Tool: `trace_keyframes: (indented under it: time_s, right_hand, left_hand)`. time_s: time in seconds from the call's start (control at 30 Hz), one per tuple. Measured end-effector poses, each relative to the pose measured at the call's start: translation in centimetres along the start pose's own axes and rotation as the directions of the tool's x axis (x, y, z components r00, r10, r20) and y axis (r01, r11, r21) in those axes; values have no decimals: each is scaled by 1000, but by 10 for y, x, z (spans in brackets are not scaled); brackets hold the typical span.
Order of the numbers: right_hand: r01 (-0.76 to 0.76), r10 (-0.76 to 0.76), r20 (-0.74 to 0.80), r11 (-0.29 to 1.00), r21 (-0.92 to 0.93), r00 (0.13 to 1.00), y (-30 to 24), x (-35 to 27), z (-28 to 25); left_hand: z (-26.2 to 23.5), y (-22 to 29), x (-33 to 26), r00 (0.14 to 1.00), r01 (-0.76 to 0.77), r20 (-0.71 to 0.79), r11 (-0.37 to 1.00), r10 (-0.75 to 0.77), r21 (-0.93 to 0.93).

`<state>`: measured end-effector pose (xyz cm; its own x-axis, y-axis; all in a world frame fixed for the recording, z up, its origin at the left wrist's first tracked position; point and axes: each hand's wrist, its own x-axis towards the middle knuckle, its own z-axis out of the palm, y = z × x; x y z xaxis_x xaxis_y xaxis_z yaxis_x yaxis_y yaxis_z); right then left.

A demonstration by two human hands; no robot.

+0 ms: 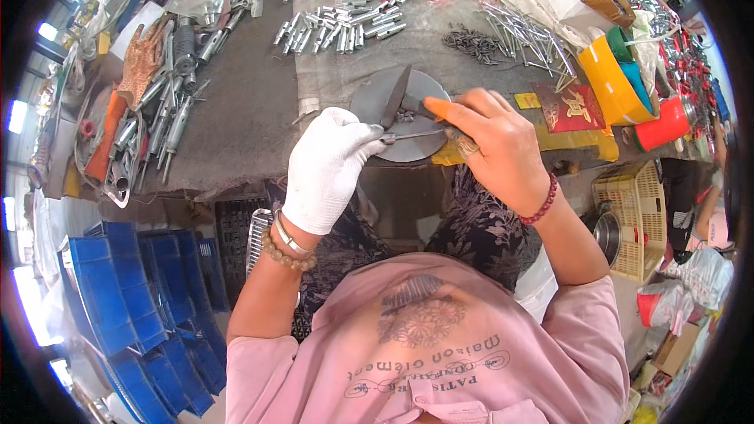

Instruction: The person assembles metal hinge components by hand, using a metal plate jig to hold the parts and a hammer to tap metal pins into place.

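My left hand point(326, 169), in a white knit glove, is closed in a pinch on a small metal cylinder point(388, 139). A thin metal rod point(420, 135) runs from that cylinder toward the fingers of my right hand point(503, 141). The bare right hand wears an orange cover on one finger and is closed around the handle of a dark hammer point(397, 98) with a long, narrow head. Beneath both hands is a round grey metal plate point(373, 93). Small dark pins point(405, 117) lie on it by the hammer. The right fingers partly hide the rod's far end.
Short metal cylinders point(345, 27) are heaped beyond the plate, with dark pins point(475, 43) and long rods point(530, 35) to their right. Tools and an orange glove point(141, 67) fill the left. A red card point(569, 107), yellow container point(613, 82) and red flask point(664, 124) stand right.
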<state>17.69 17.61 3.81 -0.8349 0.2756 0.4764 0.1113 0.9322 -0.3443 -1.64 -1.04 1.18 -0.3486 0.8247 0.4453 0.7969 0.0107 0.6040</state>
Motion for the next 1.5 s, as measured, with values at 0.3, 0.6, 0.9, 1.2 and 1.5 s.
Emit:
trace_keyframes:
  time_s: [0.3,0.6,0.9,1.2,1.5]
  right_hand:
    - [-147,145,198,989,-6,969,-36,-15,-2]
    - [-243,215,215,963,115,953,-38,-23,7]
    - [-717,374,615,429,549,694,-52,-25,12]
    - [-784,382,686,249,569,619,-68,-37,26]
    - [-572,359,449,431,697,818,-79,-50,46]
  left_hand:
    - [2,-2,-5,999,50,-4,998,-50,-37]
    - [2,-7,-10,999,53,-5,997,-53,-50]
    - [27,18,-44,875,382,-202,883,-441,-274]
    - [29,37,-50,719,520,118,417,-685,-746]
    - [13,30,-70,711,397,-16,420,-703,-816]
